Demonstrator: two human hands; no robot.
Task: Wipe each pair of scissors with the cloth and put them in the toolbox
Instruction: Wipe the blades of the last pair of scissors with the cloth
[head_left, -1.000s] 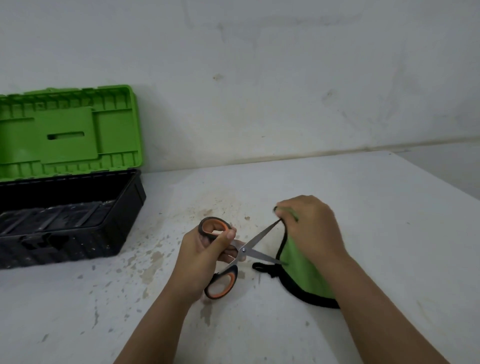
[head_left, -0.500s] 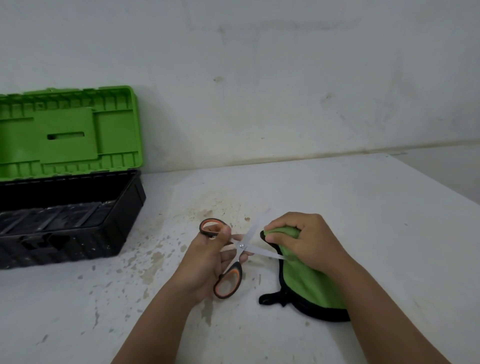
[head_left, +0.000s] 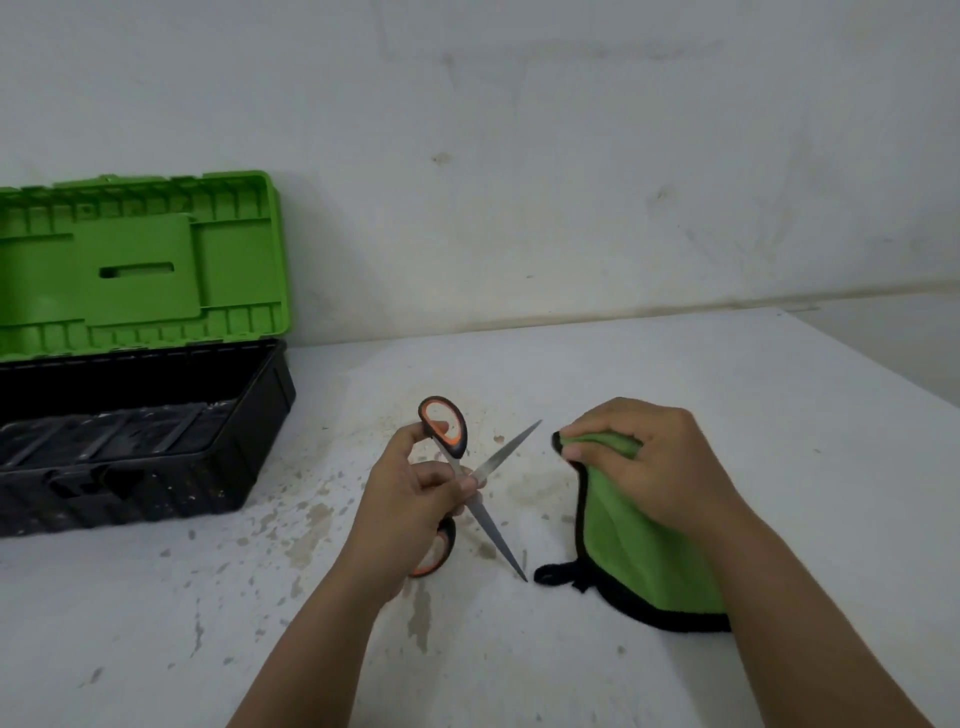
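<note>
- Head view: we have the scissors (head_left: 470, 486) in the left hand (head_left: 410, 499), above the surface (head_left: 727, 415), blades splayed wide in an X.
- Left grip: fingers curled round the handles near the pivot, with a fingertip showing through the upper orange loop (head_left: 441, 426). The lower loop is mostly hidden behind the hand.
- Right grip: the right hand (head_left: 654, 467) is bunched on the top edge of the cloth (head_left: 649, 561). The rest of the cloth drapes down onto the surface, its black loop lying near the lower blade tip.
- Cloth and blades are apart right now, with the upper blade tip just beside the cloth's top corner.
- Handling, our read: the scissors are light and rigid, with slick metal blades and rubbery handles. We take hold at the handles or the pivot, never the edges.
- Open blades leave two exposed points. We'd wipe from the pivot outward along the flat with cloth between fingers and steel.
- The cloth is soft and limp, and looks thick enough to pad the fingers. Its trim loop could snag on a tip.
- The toolbox (head_left: 156, 457) sits open at far left, well apart, lid (head_left: 140, 265) up. We'd close the blades before laying the scissors in.
</note>
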